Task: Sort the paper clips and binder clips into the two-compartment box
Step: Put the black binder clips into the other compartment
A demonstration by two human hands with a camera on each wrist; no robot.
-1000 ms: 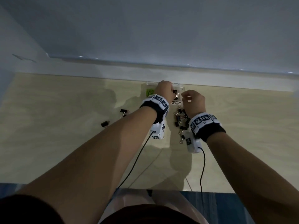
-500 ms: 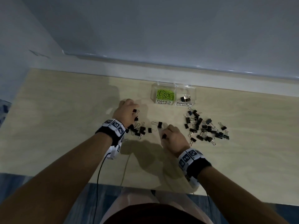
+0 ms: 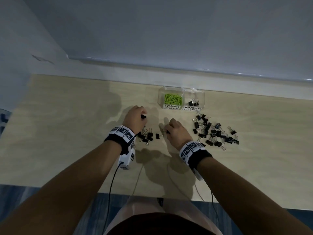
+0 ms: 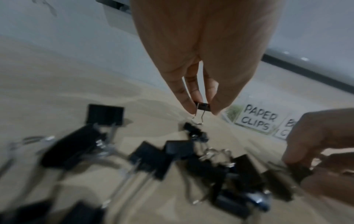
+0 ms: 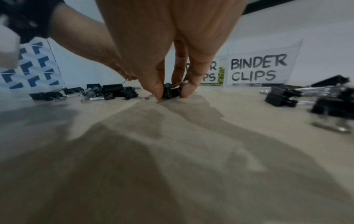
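Lifted since half a second ago, the left hand (image 3: 135, 118) pinches a binder clip (image 4: 203, 106) above the worktop (image 3: 67, 133) while the right hand (image 3: 176, 131) pinches another (image 5: 171, 91) still down, both bound for the box (image 3: 201, 97).

A pale wood-grain tabletop (image 3: 67, 133) is filling the middle of the head view. A clear two-compartment box (image 3: 181, 89) is sitting on it at upper centre, near the far edge. A large scatter of black binder clips (image 3: 215, 133) is lying at centre right, below the box; a smaller cluster of binder clips (image 3: 147, 136) is lying at centre.
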